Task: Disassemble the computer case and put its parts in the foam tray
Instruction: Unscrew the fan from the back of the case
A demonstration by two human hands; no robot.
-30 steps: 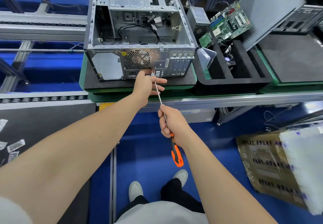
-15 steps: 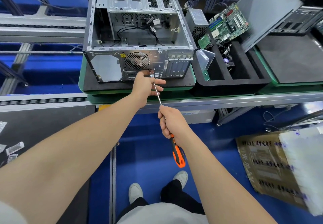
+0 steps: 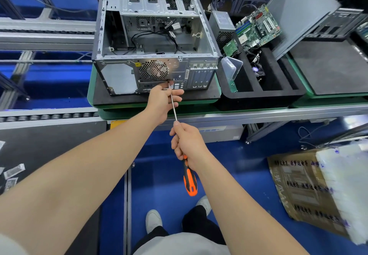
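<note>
So the computer case (image 3: 157,42) is lying open-side up on a black pad (image 3: 123,98) at the front edge of the conveyor line, back panel facing the person. Inside it's mostly bare metal with a few black cables left.

Right hand (image 3: 187,143) is wrapped tight around a long screwdriver (image 3: 190,183), gripping up where the shaft meets the orange and black handle, so most of the handle sticks out below the fist. The shaft runs up to the back panel just under the round fan grille (image 3: 153,69). Left hand (image 3: 162,101) is up at the tip end, fingers loosely curled around the shaft, steadying it against the panel. Can't tell what the tip is seated in; the hand hides it.

The foam tray (image 3: 256,95) sits just right of the case, touching its pad. A motherboard (image 3: 256,27) leans at its back edge, and a clear plastic piece (image 3: 232,69) is propped in the left slot.
</note>
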